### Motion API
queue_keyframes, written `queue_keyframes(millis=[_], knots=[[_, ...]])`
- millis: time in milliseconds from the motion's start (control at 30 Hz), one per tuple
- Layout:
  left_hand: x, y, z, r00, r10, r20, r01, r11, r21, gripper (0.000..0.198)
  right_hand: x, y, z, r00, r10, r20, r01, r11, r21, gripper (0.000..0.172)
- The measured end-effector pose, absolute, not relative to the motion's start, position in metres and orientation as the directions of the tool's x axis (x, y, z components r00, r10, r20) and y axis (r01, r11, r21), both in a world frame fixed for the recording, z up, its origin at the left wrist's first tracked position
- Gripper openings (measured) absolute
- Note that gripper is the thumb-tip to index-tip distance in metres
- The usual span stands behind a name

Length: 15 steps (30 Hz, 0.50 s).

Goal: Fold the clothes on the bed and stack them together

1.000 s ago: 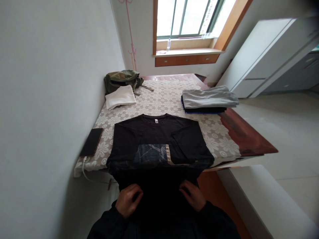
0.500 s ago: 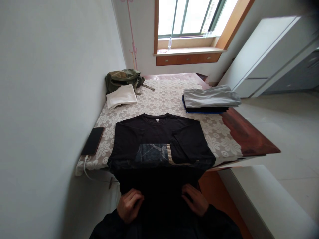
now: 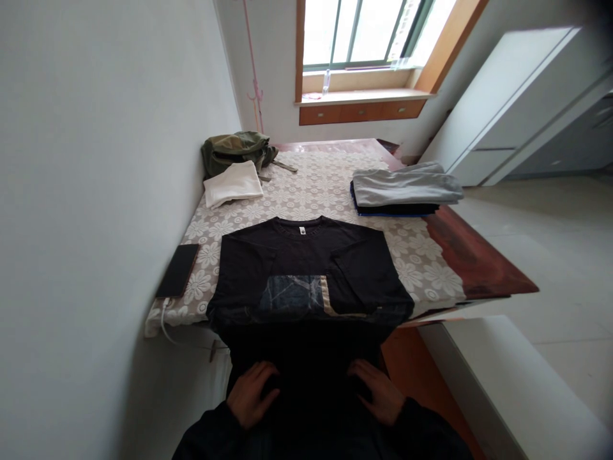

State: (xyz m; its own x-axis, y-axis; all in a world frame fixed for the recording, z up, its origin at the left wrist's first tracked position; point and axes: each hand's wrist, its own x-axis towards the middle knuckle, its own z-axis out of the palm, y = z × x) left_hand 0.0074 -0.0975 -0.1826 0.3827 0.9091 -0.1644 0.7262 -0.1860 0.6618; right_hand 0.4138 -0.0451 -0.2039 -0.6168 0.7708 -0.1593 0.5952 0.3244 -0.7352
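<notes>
Black T-shirt [image 3: 306, 287] on table [image 3: 483, 262]. Rests left hand [image 3: 251, 394] and right hand [image 3: 380, 391] at near end, with grips spread.

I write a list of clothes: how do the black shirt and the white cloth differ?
The black shirt is spread out; the white cloth is folded. The shirt covers more area than the cloth. The shirt reaches past the near edge of the floral tablecloth; the cloth lies farther back. Both rest on it.

Home room, lace tablecloth [image 3: 311, 191], backpack [image 3: 237, 153], folded clothes [image 3: 407, 185], wood-framed window [image 3: 366, 38]
</notes>
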Motion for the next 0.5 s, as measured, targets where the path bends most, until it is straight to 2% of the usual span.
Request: queue_keyframes(millis=[67,167,267,400,500], knots=[[0.007,-0.096,-0.181,0.372,0.899,-0.229,0.75,-0.147,0.645,0.042,0.416,-0.046,-0.209,-0.606,0.777,-0.169,0.611,0.319,-0.725,0.031],[0.006,-0.094,-0.177,0.325,0.891,-0.318,0.799,-0.079,0.597,0.054,0.416,-0.047,-0.216,-0.579,0.795,-0.183,0.637,0.301,-0.709,0.027],[0.003,-0.092,-0.174,0.255,0.876,-0.408,0.829,0.019,0.559,0.058,0.418,-0.046,-0.225,-0.523,0.828,-0.2,0.671,0.255,-0.696,0.027],[-0.005,-0.093,-0.177,0.134,0.868,-0.478,0.832,0.163,0.53,0.055,0.431,-0.047,-0.24,-0.441,0.861,-0.253,0.685,0.141,-0.715,0.036],[-0.014,-0.098,-0.186,0.097,0.867,-0.489,0.831,0.199,0.519,0.056,0.448,-0.051,-0.255,-0.394,0.868,-0.302,0.661,0.038,-0.75,0.046]])
